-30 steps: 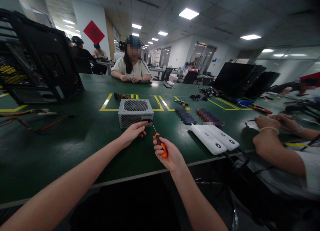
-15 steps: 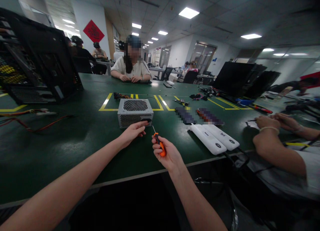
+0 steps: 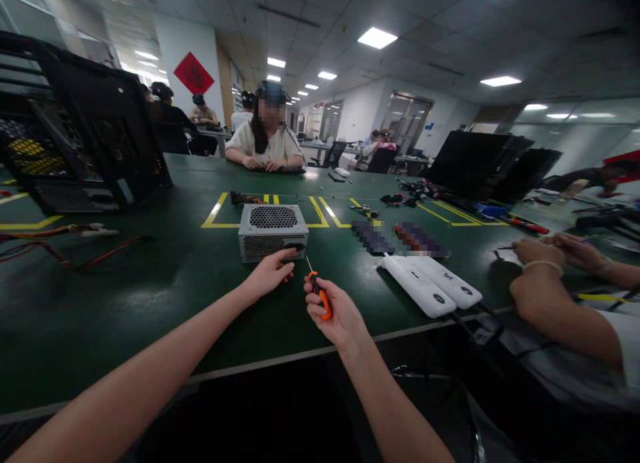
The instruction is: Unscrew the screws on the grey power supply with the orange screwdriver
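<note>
A grey computer power supply (image 3: 250, 246) with perforated faces sits on the green table, its cables bunched behind it. My left hand (image 3: 273, 271) reaches to its near face, index finger extended at the dark socket area in the right corner. The other fingers are loosely curled, and I see nothing held in them. In my right hand (image 3: 335, 309) is a screwdriver (image 3: 325, 304) with an orange and black handle, gripped around the handle. Its thin shaft points up and forward, the tip close to the power supply's right edge; whether it touches is too small to tell.
An opened black computer case (image 3: 117, 149) stands at the left, loose cables (image 3: 65, 249) before it. Two blurred phones and white power banks (image 3: 420, 286) lie to the right. A co-worker's hands (image 3: 543, 253) work at far right; another person sits opposite.
The whole view has shifted slightly downward in the picture. My left fingers have spread a little beside the socket; the screwdriver stays in my right hand at nearly the same place.
</note>
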{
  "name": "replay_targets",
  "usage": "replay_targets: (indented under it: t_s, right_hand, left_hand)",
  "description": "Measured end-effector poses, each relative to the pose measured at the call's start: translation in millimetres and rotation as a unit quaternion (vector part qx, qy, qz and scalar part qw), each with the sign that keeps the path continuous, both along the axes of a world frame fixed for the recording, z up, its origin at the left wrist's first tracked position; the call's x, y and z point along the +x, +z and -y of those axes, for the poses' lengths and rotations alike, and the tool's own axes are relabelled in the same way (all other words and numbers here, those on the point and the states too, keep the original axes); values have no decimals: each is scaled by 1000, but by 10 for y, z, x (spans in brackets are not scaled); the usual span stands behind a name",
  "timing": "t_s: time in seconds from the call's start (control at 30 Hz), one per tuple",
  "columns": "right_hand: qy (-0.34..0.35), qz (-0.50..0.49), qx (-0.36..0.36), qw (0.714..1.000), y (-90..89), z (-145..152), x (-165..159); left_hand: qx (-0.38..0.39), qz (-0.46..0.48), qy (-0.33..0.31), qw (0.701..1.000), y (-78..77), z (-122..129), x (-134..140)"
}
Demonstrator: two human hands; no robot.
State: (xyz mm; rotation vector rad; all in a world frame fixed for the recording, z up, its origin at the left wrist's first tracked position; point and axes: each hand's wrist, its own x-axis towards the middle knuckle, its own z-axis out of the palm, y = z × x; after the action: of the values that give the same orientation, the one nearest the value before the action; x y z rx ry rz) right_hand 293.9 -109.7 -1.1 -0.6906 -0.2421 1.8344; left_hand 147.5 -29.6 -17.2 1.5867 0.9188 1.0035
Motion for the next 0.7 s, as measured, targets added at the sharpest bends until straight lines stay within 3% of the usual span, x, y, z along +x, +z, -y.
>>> replay_targets:
  t_s: [0.07,0.17,0.23,0.53,0.7]
  right_hand:
    - [-12,6,1,1000,-8,2,-10]
    - [-34,16,3,999,-20,10,-36]
    - [-45,22,2,999,-16,17,-58]
    - [-15,73,-27,997,68,31,-29]
    - [-17,157,5,987,68,20,-24]
  left_hand:
    - [136,-90,45,986,30,17,-13]
    - [334,-208,110,913,124,3,-31]
    - [398,-252,118,874,177,-45,-34]
    - [447,-395,201,777,132,-223,29]
    - [452,-407,220,763,155,-239,41]
